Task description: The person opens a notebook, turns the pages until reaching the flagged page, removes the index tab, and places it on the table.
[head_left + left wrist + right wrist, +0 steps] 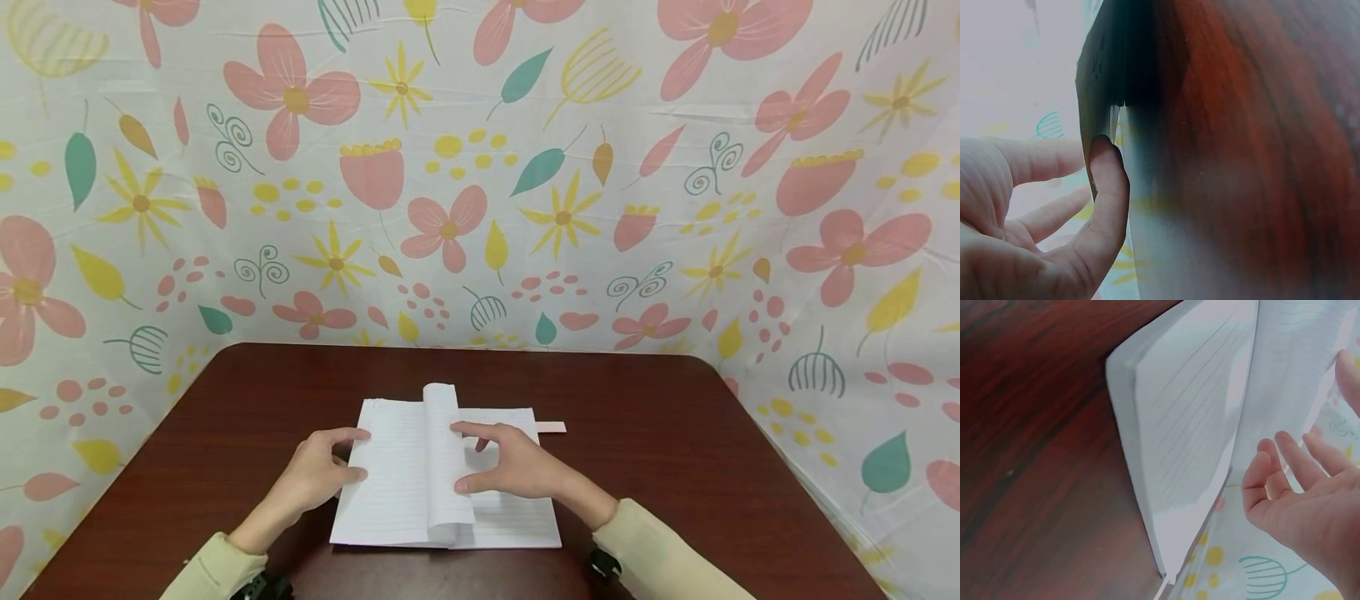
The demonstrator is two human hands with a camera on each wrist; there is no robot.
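An open lined notebook [386,483] lies on the brown table, with a lifted page [444,467] standing curled near its middle. My left hand [318,467] grips the notebook's left edge; in the left wrist view the thumb [1111,194] is on one side of the dark cover [1094,94] and the other fingers are behind it. My right hand [517,462] touches the curled page with index finger and thumb spread apart along it. The right wrist view shows the loosely bent fingers of the right hand [1310,500] beside the lined pages [1197,406].
A pale strip [551,427] sticks out past the notebook's right edge. The dark brown table [660,467] has rounded far corners. Behind and beside it hangs a white cloth [450,292] printed with flowers and leaves.
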